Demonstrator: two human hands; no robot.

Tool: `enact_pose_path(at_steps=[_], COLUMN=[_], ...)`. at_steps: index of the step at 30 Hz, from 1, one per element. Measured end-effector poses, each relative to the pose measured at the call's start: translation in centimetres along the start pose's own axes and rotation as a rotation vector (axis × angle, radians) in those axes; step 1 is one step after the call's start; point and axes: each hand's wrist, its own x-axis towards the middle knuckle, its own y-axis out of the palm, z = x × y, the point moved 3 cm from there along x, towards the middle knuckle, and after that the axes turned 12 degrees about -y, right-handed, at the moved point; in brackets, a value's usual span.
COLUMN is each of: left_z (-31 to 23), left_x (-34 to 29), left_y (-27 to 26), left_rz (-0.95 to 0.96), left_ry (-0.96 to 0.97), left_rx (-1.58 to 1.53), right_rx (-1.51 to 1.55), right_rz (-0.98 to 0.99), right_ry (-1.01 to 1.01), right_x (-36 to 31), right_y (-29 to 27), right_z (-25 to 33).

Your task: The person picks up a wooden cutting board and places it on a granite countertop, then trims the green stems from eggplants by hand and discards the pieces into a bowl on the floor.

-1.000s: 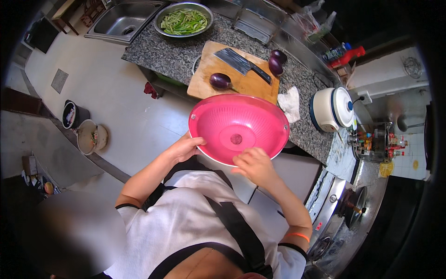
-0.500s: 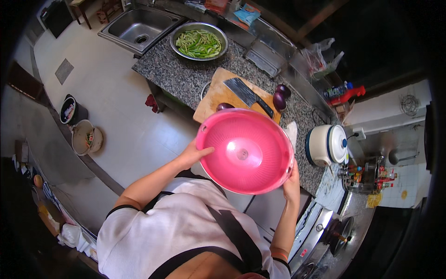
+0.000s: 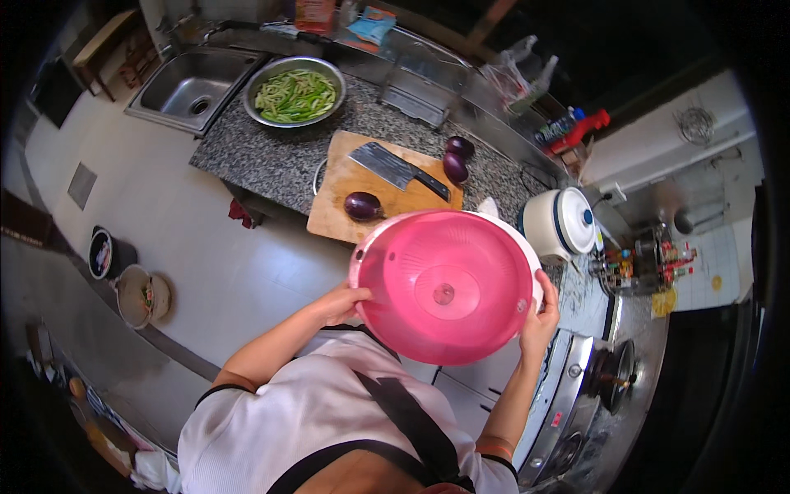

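Observation:
A pink plastic basin (image 3: 444, 317) with a ribbed inside and small holes near its rim is held up in front of my body, tilted. The pale rim of a second basin (image 3: 514, 235) shows behind its upper right edge. My left hand (image 3: 339, 305) grips the left side, thumb over the rim. On the right side my right hand (image 3: 539, 317) is closed round the edge. Just beyond the basin lies a wooden cutting board (image 3: 333, 185) bearing a cleaver (image 3: 387, 165) and a dark purple eggplant (image 3: 362, 206). Two more eggplants (image 3: 457, 158) rest beside the board.
A metal bowl of cut green beans (image 3: 296, 92) stands on the granite counter, near the sink (image 3: 193, 86). Right of the board are a white electric cooker (image 3: 559, 222) and a gas stove (image 3: 588, 395). Two buckets (image 3: 141, 298) stand on the floor at left.
The pink basin has come nearer my body and shifted slightly right, showing more of the pale basin behind it. The eggplant on the board is now fully uncovered. My view has turned.

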Motion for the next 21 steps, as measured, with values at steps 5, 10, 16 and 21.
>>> enact_pose_path(at_steps=[5,10,16,21], left_z=[-2.0,-4.4,-5.5,-5.2], left_x=[-2.1,-5.4,-8.5,-8.7], left_y=[-4.1,-8.7,-14.7,-17.5], left_rz=[0.037,-0.1,-0.534,-0.82], left_ry=[0.049,0.332,0.602,0.622], left_rx=[-0.165,-0.351,-0.544,-0.572], right_rx=[-0.042,0.543,1.081,1.187], right_rz=[-0.234,-0.688,-1.012,-0.946], right_ry=[0.25,0.319,0.446,0.415], right_x=[-0.2,0.0,2.2,7.9], right_y=[-3.2,-4.1,-0.6,6.6], right_z=[-2.5,-9.7,-25.0,-29.3])
